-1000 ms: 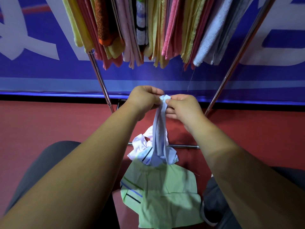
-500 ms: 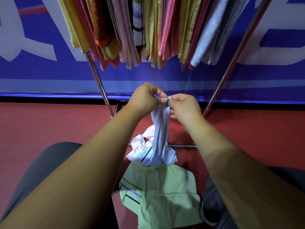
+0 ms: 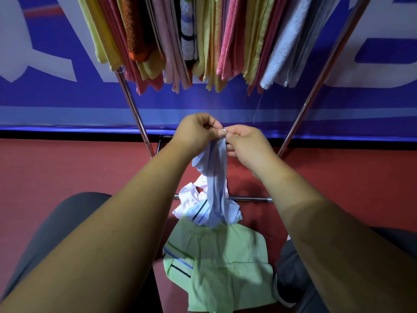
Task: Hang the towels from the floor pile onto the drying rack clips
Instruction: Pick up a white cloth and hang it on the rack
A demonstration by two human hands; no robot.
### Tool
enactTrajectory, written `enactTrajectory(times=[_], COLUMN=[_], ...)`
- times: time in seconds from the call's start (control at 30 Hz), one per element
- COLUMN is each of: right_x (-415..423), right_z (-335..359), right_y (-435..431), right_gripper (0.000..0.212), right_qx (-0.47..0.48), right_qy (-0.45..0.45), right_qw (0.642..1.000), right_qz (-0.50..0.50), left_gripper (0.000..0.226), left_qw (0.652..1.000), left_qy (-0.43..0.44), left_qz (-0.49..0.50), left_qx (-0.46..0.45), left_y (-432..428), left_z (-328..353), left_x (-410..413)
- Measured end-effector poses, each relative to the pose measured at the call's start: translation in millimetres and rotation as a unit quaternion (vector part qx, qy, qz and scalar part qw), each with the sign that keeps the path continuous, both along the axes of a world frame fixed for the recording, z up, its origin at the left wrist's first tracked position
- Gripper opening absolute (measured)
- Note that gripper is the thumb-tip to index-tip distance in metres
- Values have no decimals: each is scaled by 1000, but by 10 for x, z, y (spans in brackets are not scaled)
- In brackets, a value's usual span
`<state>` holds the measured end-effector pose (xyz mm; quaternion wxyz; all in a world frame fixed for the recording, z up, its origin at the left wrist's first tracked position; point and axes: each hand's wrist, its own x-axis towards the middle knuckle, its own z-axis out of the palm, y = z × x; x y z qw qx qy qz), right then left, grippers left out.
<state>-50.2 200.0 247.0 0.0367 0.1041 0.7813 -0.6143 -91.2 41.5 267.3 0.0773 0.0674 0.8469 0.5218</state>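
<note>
Your left hand (image 3: pixel 198 132) and right hand (image 3: pixel 246 145) are together, fingertips touching, both pinching the top edge of the blue towel (image 3: pixel 216 177). It hangs straight down from that pinch, long axis vertical, with its lower end bunched on the floor (image 3: pixel 67 166) pile against the pink towel (image 3: pixel 191 197) and the green towel (image 3: pixel 221 256). The rack (image 3: pixel 133 105) and its hung towels (image 3: pixel 228 41) are above and ahead of you, well apart from your hands. The clips are out of view. Judged from this, the move is upward and forward, and neither hand is clearly nearer.
</note>
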Motion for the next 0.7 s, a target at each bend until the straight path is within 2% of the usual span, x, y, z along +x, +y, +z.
enactTrajectory(times=[0.33, 0.6, 0.7], right_x=[21, 34, 25], right_z=[4, 53, 61], right_y=[37, 40, 46], right_gripper=[18, 15, 14], right_qx=[51, 64, 36], right_qy=[39, 50, 46], right_qw=[998, 996, 997], right_qz=[4, -29, -49], left_gripper=[17, 11, 25], left_qw=[999, 996, 995], left_qy=[-25, -55, -70], left_qz=[8, -1, -3], left_qx=[24, 76, 65], left_y=[-28, -20, -31], left_z=[7, 35, 31], left_x=[-25, -12, -32])
